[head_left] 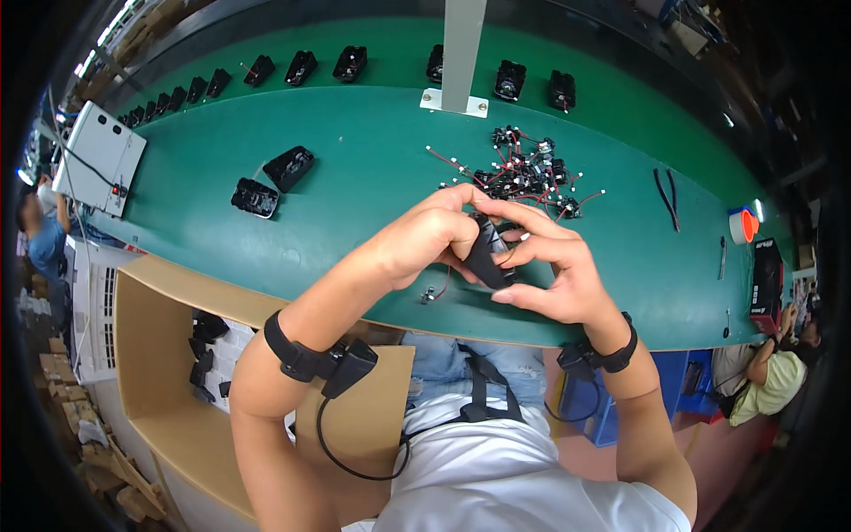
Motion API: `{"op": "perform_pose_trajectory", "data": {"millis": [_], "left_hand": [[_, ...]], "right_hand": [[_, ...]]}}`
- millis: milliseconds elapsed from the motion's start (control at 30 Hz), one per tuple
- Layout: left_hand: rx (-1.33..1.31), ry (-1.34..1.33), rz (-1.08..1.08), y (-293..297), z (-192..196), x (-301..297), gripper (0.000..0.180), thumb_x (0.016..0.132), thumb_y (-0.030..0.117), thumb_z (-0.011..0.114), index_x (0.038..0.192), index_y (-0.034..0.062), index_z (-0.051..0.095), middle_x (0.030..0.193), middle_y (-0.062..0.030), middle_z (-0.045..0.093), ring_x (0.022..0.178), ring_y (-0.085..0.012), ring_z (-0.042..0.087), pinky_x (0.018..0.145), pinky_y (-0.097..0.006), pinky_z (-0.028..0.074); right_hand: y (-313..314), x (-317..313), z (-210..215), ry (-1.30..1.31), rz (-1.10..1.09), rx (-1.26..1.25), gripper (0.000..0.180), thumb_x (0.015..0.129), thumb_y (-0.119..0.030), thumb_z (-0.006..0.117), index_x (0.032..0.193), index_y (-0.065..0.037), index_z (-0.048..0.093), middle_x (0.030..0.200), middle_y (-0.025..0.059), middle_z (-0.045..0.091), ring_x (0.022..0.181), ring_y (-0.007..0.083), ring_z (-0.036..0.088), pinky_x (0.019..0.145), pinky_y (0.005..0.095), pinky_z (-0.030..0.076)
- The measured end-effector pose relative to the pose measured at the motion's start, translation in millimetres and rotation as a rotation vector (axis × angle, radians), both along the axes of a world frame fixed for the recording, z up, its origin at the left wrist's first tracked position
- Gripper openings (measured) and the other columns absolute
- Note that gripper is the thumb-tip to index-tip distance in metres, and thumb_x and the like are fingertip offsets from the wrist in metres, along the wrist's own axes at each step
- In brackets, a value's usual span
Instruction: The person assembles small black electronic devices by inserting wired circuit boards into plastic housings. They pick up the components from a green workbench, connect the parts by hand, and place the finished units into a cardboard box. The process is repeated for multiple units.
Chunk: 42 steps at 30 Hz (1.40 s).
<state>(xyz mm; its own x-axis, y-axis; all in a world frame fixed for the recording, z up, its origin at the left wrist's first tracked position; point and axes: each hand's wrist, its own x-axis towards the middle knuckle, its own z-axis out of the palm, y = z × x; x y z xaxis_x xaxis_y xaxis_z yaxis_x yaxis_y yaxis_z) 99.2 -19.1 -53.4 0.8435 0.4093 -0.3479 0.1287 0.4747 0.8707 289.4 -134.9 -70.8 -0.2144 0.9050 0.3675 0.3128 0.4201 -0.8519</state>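
Between my two hands, above the near part of the green bench, a black plastic housing (484,255) is held tilted. My left hand (433,232) is closed around its upper left side. My right hand (560,266) grips it from the right, fingertips at its open side and thumb near its lower end. What lies inside the housing is mostly hidden by my fingers. Just beyond my hands lies a tangled pile of small black wired parts (523,173) with red and black leads and white connectors. One small wired part (432,294) lies alone below my left hand.
Two black housings (289,168) lie left on the green bench (355,177). More housings (350,64) line a strip beyond it, past a grey post (463,62). Pliers (669,199) and an orange-white tape roll (743,225) lie right. A cardboard box (142,355) stands at lower left.
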Motion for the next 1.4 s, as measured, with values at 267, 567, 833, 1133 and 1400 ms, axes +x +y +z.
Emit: {"op": "perform_pose_trajectory", "data": {"millis": [267, 567, 833, 1133, 1400], "left_hand": [[0.083, -0.084, -0.222, 1, 30, -18, 0.064, 0.102, 0.039, 0.053, 0.149, 0.0023, 0.029, 0.096, -0.0204, 0.07, 0.061, -0.0234, 0.071, 0.055, -0.026, 0.058], [0.281, -0.086, -0.171, 3, 18, -9, 0.051, 0.106, 0.043, 0.043, 0.135, 0.0005, 0.046, 0.084, -0.012, 0.068, 0.055, -0.0164, 0.068, 0.041, -0.022, 0.051], [0.459, -0.025, -0.076, 5, 10, -7, 0.047, 0.107, 0.042, 0.042, 0.115, -0.0008, 0.057, 0.076, -0.0069, 0.065, 0.053, -0.0138, 0.066, 0.04, -0.022, 0.048], [1.231, 0.03, 0.184, 1, -6, -3, 0.042, 0.105, 0.036, 0.045, 0.096, 0.0018, 0.067, 0.059, -0.0126, 0.061, 0.05, -0.0247, 0.064, 0.05, -0.037, 0.05], [1.457, 0.314, 0.476, 20, 8, -13, 0.034, 0.098, 0.029, 0.058, 0.123, 0.0064, 0.058, 0.076, -0.014, 0.067, 0.069, -0.0301, 0.067, 0.062, -0.041, 0.052]], "right_hand": [[1, 4, -14, 0.693, 0.251, -0.279, 0.024, 0.076, -0.014, 0.084, 0.092, 0.001, 0.073, 0.125, 0.0208, 0.063, 0.126, 0.0278, 0.054, 0.103, 0.0417, 0.043], [-2, -3, -28, 1.02, 0.178, -0.589, 0.06, 0.083, -0.044, 0.079, 0.12, 0.0, 0.064, 0.115, 0.0106, 0.065, 0.106, 0.0195, 0.059, 0.091, 0.0372, 0.048], [0, -4, -17, 1.018, 0.113, -0.625, 0.067, 0.086, -0.044, 0.076, 0.134, -0.003, 0.053, 0.124, 0.0103, 0.061, 0.112, 0.02, 0.057, 0.092, 0.0394, 0.05], [-8, -11, -2, 1.057, 0.054, -0.654, 0.053, 0.096, -0.039, 0.064, 0.13, 0.001, 0.056, 0.126, 0.0145, 0.061, 0.119, 0.026, 0.058, 0.102, 0.0477, 0.049], [33, 21, 31, 0.357, -0.107, -0.132, 0.022, 0.08, -0.018, 0.082, 0.089, 0.001, 0.075, 0.127, 0.0189, 0.062, 0.118, 0.032, 0.061, 0.099, 0.0453, 0.05]]}}
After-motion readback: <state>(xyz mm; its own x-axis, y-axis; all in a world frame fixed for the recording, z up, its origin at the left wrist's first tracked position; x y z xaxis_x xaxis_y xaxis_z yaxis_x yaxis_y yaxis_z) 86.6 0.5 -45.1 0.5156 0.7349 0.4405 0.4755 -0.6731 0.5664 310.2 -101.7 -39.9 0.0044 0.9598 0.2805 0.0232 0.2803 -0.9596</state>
